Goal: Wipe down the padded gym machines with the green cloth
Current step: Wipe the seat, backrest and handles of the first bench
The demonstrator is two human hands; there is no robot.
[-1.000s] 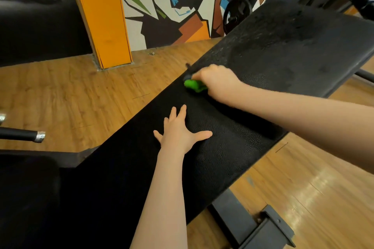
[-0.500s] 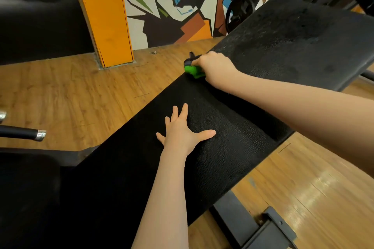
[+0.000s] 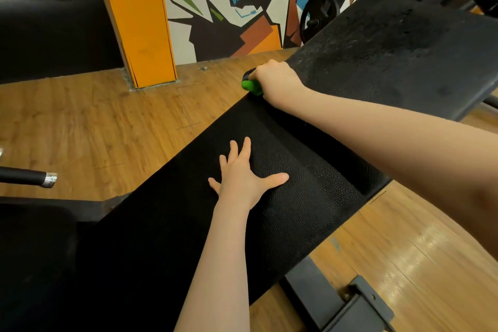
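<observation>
Green cloth is what the job turns on, and only a bright bunched corner of it shows, at the far left edge of the bench where the two pads meet; going from near to far, the scene reads as follows. Nearest, the long black padded seat section of the bench runs away from the person, its vinyl skin pebbled like leather, with a shallow raised border along its right side. The left hand lies flat on this pad, fingers straight and spread, thumb out to the right, seemingly bracing. Under the pad on the right a dark grey square-section steel frame meets the glossy wood-plank floor. Farther on, the right hand has its fingers curled round the cloth, knuckles up, pressing it at the pad's left edge. Beyond rises the tilted black back pad, its grain dusted with a pale, dull film. I judge the wiping to be in mid-stroke at the seam, with the back pad not yet done; the next move calls for firm, even strokes up that slope while keeping the cloth gathered. Farthest stand an orange pillar and a black round weight plate.
</observation>
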